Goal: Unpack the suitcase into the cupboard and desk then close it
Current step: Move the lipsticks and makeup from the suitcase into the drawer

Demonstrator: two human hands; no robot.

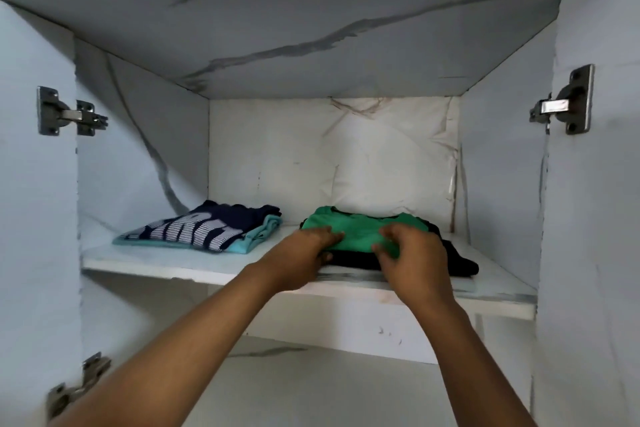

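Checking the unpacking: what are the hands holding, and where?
Both hands, left hand and right hand, hold the folded green garment at its near edge, on the dark clothes.

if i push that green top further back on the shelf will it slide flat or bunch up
The green top looks soft and folded, so it would likely bunch. It lies on a dark garment, which may drag along. Both hands, left hand and right hand, rest on it.
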